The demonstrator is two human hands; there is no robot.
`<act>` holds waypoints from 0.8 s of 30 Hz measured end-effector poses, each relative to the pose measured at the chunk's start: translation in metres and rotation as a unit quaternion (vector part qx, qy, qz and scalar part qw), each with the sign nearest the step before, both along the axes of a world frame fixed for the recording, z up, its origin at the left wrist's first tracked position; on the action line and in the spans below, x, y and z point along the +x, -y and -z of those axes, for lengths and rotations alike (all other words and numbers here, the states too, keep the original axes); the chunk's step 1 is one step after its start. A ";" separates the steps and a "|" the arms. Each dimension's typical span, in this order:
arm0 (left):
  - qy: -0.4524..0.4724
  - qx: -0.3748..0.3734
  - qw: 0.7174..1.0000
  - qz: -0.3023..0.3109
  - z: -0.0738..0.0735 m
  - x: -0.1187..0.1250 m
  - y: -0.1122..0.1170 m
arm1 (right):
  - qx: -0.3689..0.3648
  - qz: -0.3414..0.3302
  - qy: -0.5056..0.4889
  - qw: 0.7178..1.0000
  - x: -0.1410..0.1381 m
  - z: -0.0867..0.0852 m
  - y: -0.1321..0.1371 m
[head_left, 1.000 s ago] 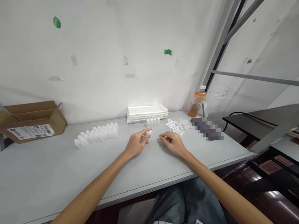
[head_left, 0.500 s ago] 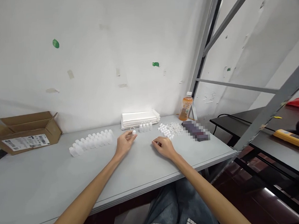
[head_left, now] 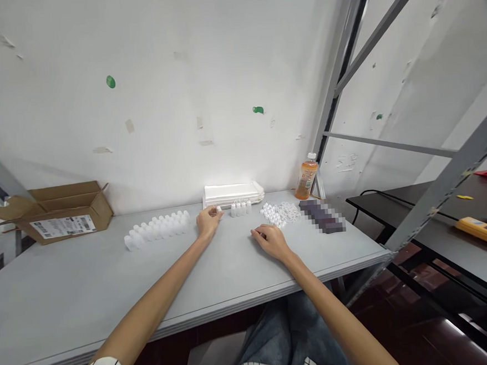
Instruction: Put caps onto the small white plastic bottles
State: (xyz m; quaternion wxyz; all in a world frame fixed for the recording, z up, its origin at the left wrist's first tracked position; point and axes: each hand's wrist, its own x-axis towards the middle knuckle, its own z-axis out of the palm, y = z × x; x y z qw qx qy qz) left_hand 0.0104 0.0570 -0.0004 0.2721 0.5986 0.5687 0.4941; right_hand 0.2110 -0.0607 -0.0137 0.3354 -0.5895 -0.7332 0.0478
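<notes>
My left hand [head_left: 207, 222] is closed around a small white plastic bottle [head_left: 219, 209], with thumb and fingers near its top; most of the bottle is hidden. Just right of it stands a short row of small capped white bottles [head_left: 241, 209]. My right hand [head_left: 271, 240] rests on the table with its fingers curled in, and nothing shows in them. Beyond that hand lie a cluster of small white caps [head_left: 272, 214] and a heap of white ring-like pieces [head_left: 288, 212]. Several rows of translucent white bottles [head_left: 157, 229] stand to the left.
A stack of white trays [head_left: 232, 193] sits against the wall. An open cardboard box [head_left: 68, 211] is at the left. On the right are a drink bottle [head_left: 306, 178], a blurred dark object [head_left: 323, 216] and a metal frame post [head_left: 440, 196]. The grey table's front edge [head_left: 276, 290] is near me.
The view has swung slightly left. My left fingers have closed over the top of the small bottle, where a ring stood visible before. My right hand keeps its curled pose.
</notes>
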 end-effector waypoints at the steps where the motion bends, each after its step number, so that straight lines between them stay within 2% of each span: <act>1: -0.004 0.002 1.000 0.007 0.001 0.001 -0.001 | -0.003 0.001 0.001 1.000 0.000 0.000 0.000; 9: -0.001 0.017 0.996 0.090 0.002 0.005 -0.010 | -0.009 0.002 0.008 1.000 -0.002 -0.005 0.003; 24: 0.013 0.017 0.991 0.129 0.004 0.013 -0.014 | -0.007 0.007 0.014 1.000 -0.002 -0.004 0.003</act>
